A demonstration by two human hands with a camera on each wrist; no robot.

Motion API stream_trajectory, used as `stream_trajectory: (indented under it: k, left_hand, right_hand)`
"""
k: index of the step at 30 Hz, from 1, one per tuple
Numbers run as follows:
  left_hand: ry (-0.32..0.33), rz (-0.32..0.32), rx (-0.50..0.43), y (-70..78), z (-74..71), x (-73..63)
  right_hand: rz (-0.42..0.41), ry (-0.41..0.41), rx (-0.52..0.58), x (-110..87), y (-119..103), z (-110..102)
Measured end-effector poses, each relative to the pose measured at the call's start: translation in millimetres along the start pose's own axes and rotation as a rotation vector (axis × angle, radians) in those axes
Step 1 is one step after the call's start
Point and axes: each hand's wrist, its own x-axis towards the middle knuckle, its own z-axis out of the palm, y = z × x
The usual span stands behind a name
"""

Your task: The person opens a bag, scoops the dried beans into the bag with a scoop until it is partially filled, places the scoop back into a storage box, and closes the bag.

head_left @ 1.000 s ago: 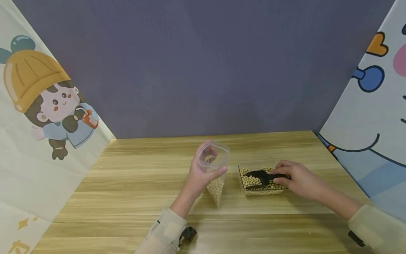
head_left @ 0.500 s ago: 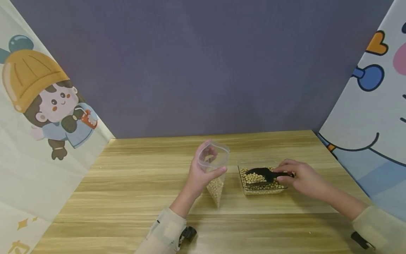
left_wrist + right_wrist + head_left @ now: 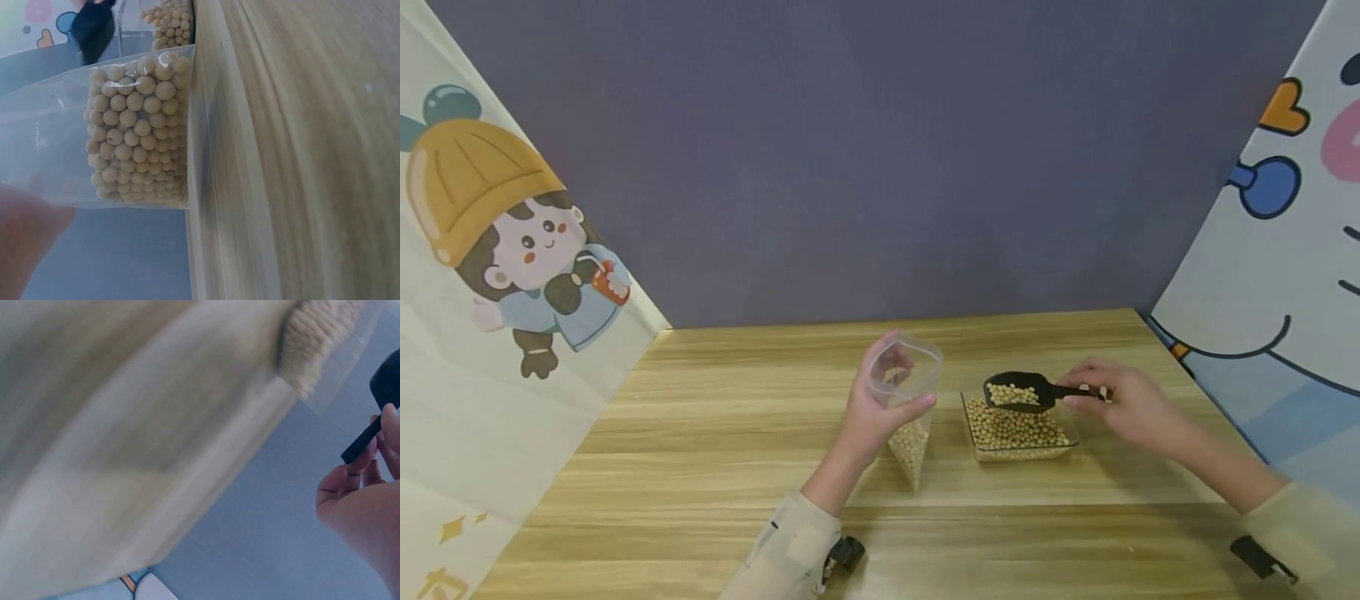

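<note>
My left hand grips a clear plastic bag near its top, thumb in front, the mouth held wide. Pale round soybeans fill the lower part of the bag, which stands on the table. In my right hand is a black scoop, pinched by its handle. Soybeans lie in the scoop's bowl, which is raised over a clear plastic box. More soybeans cover the inside of that box. The right wrist view shows thumb and fingers around the scoop's handle.
The wood-grain table reaches back to a grey-purple panel. Printed cartoon sheets stand along both sides. The box sits just right of the bag, a small gap between them.
My right hand has lifted the scoop up out of the box, slightly to the right, with soybeans in it. The left hand and bag have stayed in place.
</note>
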Motion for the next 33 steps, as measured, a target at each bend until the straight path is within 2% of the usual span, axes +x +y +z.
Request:
stream_trajectory:
  k: [9,14,19,26,30,33]
  left_hand:
    - [-0.032,0.02,-0.017,-3.4,3.1,0.2]
    - [-0.037,-0.004,-0.013,-2.6,5.1,0.5]
    - [-0.053,-0.028,-0.011,-2.0,6.0,0.0]
    - [-0.055,-0.051,0.011,-4.2,4.7,-1.9]
    - [-0.075,-0.079,0.028,-4.4,3.9,-3.6]
    - [-0.097,-0.079,0.043,-4.6,4.5,-4.4]
  right_hand:
    - [0.007,0.076,-0.126,16.5,-20.4,-41.5]
    - [-0.029,0.11,-0.113,29.4,-35.6,-60.3]
    - [-0.016,0.096,-0.108,40.2,-54.9,-74.1]
    - [0.002,0.015,-0.089,47.6,-85.8,-74.7]
    - [0.012,-0.019,-0.058,48.5,-103.2,-68.0]
    - [-0.007,-0.035,-0.087,49.9,-113.5,-64.1]
